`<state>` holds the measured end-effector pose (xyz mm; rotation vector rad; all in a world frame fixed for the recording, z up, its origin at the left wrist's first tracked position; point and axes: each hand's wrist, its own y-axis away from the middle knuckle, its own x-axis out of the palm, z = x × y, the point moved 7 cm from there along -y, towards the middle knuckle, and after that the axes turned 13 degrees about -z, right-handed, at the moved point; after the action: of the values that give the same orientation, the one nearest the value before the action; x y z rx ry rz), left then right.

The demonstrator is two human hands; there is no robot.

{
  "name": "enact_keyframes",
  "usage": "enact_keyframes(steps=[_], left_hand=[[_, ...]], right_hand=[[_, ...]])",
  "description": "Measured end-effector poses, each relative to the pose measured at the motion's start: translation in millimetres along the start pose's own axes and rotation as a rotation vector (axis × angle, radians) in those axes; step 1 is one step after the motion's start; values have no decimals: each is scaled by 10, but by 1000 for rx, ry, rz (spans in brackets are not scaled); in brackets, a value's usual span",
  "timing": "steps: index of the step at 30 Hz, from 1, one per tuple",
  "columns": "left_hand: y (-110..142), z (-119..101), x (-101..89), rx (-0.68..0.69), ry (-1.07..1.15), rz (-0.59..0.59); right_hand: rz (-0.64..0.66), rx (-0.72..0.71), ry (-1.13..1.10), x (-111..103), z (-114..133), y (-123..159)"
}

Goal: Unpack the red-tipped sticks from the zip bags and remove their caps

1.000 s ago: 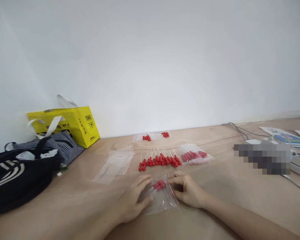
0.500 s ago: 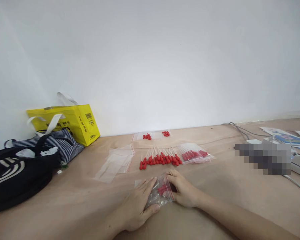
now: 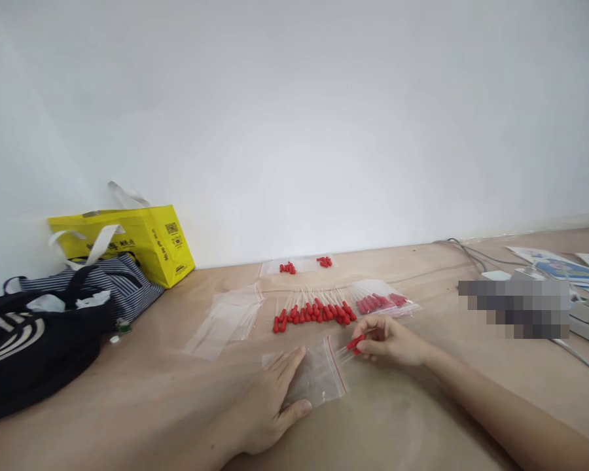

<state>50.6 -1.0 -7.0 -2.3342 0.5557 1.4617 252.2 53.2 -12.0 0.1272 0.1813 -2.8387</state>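
Grip of the right hand [image 3: 390,340]: closed in a pinch, thumb and fingertips meeting on the red bulbs of a small bunch of droppers [image 3: 356,344]; the exact count is hidden by the fingers.
Held stems: clear and thin, pointing left and slightly down to the red-striped mouth of the bag; whether the tips are inside or just in front of it, I cannot tell.
Grip of the left hand [image 3: 267,402]: spread, palm down, fingers apart and pinching nothing, laid over the left part of the bag.
Bag under the left hand: a clear zip bag [image 3: 319,376], flat on the surface [image 3: 422,405], its red-striped edge facing the right hand; no red bulb shows in its visible part.
Row of red-bulbed droppers [image 3: 317,311]: loose on the surface beyond both hands, bulbs toward the person, pale stems toward the wall [image 3: 324,131].
Filled bags [image 3: 383,301]: just right of the row, overlapping, red bulbs showing through.
Clear bags at left [image 3: 226,320]: fanned out flat, left of the row.
Far strip: clear plastic [image 3: 304,265] near the wall, with two clusters of red bulbs.
Left side: a yellow bag [image 3: 163,242], a striped bag [image 3: 132,284] and a black bag [image 3: 39,360], crowded together.
Right side: a grey cable [image 3: 464,247], printed papers [image 3: 564,267] and a pixelated patch.
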Motion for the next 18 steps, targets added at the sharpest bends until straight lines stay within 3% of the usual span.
enact_keyframes(steps=[4,7,9,13,15,18], left_hand=[[21,-68,-56,-30,51,13],[-54,-130,-116,-43,167,-101],[-162,-126,-134,-110,316,-216],[-401,-115,47,-385,832,-247],[-475,-183,145,-478,1063,-222],[-506,-253,204,-579,1207,-184]], right_hand=[[-374,-155,23,-547,210,-45],[-580,-381,95,-591,405,50],[-637,-618,261,-395,556,187],[-462,-1088,690,308,711,494],[-348,-1234,838,573,704,598],[-232,-1329,932,758,672,657]])
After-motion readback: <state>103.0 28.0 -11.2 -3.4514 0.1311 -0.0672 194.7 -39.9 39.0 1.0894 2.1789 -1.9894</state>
